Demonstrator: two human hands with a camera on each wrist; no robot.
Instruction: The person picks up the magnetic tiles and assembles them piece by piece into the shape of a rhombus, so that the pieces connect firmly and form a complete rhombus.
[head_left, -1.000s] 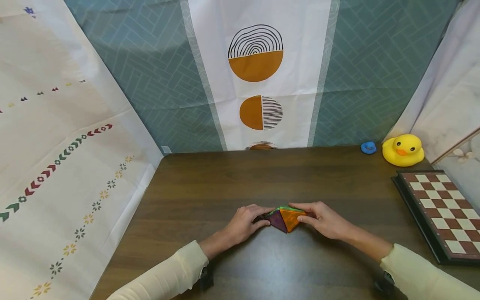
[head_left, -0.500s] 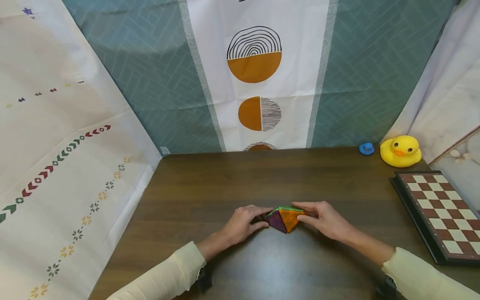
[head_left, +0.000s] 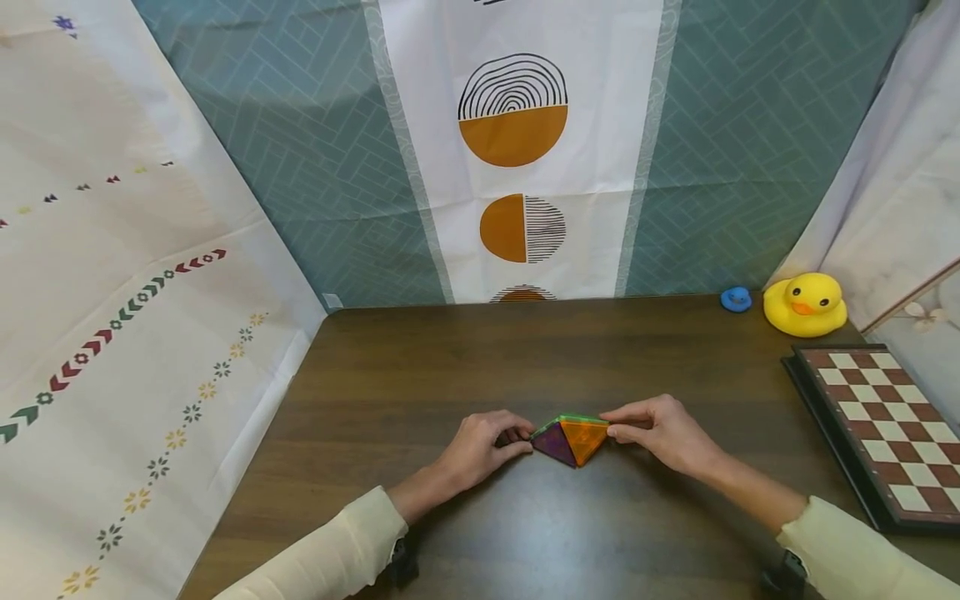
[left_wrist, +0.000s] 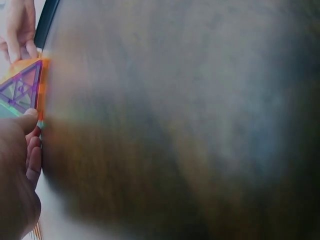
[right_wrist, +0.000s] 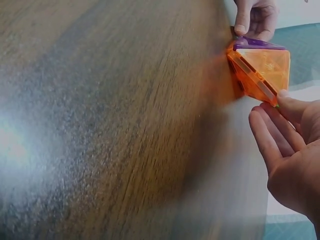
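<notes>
A small built shape of translucent magnetic tiles lies on the wooden table (head_left: 420, 358) between the two hands. Its near side shows a purple triangle tile (head_left: 553, 442) and an orange tile (head_left: 585, 439), with a green edge (head_left: 581, 417) along the back. My left hand (head_left: 480, 450) pinches the left corner, its thumb at the purple tile (left_wrist: 22, 89) in the left wrist view. At the opposite corner, my right hand (head_left: 667, 433) holds the orange tile (right_wrist: 265, 67) between thumb and fingertips. The back of the shape is mostly hidden.
A checkered game board (head_left: 888, 425) lies along the right side of the table. Behind it, a yellow rubber duck (head_left: 806, 306) and a small blue duck (head_left: 736, 299) stand at the far edge. Patterned cloths (head_left: 510, 233) hang behind the table.
My right hand has drawn outward to the right, from over the orange tile to its corner. The left hand has shifted slightly left. The tile shape stays nearly in place.
</notes>
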